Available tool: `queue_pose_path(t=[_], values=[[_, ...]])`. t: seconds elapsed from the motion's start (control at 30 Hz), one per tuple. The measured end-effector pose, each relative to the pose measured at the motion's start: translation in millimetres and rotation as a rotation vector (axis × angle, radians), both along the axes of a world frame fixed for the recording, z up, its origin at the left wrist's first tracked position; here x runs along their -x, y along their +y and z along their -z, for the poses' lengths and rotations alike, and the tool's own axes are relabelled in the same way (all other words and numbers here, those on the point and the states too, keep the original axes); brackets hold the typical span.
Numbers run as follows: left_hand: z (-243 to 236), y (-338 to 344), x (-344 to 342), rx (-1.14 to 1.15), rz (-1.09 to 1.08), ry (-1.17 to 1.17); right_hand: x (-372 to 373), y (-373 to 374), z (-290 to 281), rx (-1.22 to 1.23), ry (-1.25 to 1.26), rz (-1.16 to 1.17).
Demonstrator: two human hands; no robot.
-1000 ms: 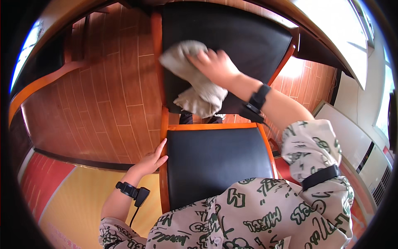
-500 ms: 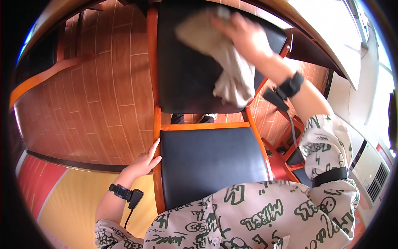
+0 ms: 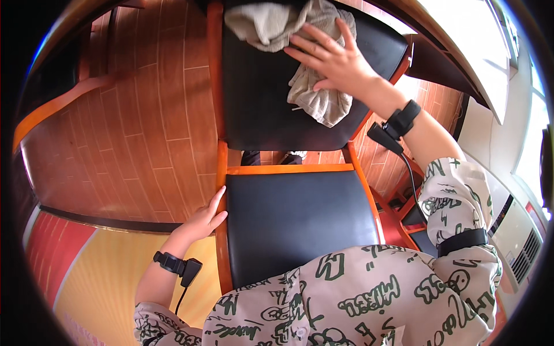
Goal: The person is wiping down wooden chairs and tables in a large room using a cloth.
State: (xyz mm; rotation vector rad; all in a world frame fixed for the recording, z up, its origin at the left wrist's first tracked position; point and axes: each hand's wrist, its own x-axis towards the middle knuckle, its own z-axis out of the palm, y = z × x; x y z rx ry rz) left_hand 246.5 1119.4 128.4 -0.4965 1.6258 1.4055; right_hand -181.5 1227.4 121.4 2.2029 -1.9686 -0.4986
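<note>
My right hand (image 3: 332, 57) lies with fingers spread on a crumpled grey-beige cloth (image 3: 262, 23), pressing it against the black padded backrest (image 3: 259, 98) of a chair. One end of the cloth hangs below the palm. At the chair's left side, my left hand (image 3: 201, 222) holds the orange wooden frame (image 3: 222, 254). Its thumb and index finger show on the rail, while the other fingers are hidden. The black seat pad (image 3: 300, 219) lies between my arms, nearer to me than the backrest.
A table edge (image 3: 444, 57) curves past the upper right. Another orange-framed chair (image 3: 63, 104) stands at the left, with more chair parts (image 3: 404, 216) at the right. Brown wood-look flooring (image 3: 156, 115) meets a yellow and red surface (image 3: 133, 271) at lower left.
My right hand has come slightly down the backrest and spread flat. The cloth has shifted up and left, bunching near the top. My left hand stays at the frame.
</note>
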Motion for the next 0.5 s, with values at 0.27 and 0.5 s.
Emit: queue_pose_path(t=[0.27, 0.5], values=[[-2, 0, 6, 0.002, 0.03, -0.002, 28, 0, -13, 0.577, -0.657, 0.423], [-9, -1, 18, 0.086, 0.165, 0.033, 46, -20, -3, 0.646, -0.856, 0.771]])
